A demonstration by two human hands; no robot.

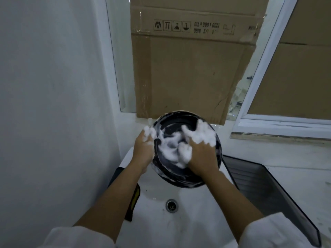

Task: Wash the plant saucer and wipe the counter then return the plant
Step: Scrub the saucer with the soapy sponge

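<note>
A round black plant saucer (172, 178), smeared with white foam, is held tilted above the white sink (197, 208). My left hand (144, 149) grips its left rim, fingertips covered in suds. Inside the saucer, my right hand (200, 149) lies on the foamy surface with fingers spread, thick lather over the fingers. I cannot tell whether a sponge is under that hand. No plant is in view.
The sink drain (172, 205) lies below the saucer. A dark tray (272, 190) rests on the counter to the right. A black and yellow object (133, 203) sits at the sink's left edge. A cardboard box (188, 68) stands behind, against a window frame (265, 56).
</note>
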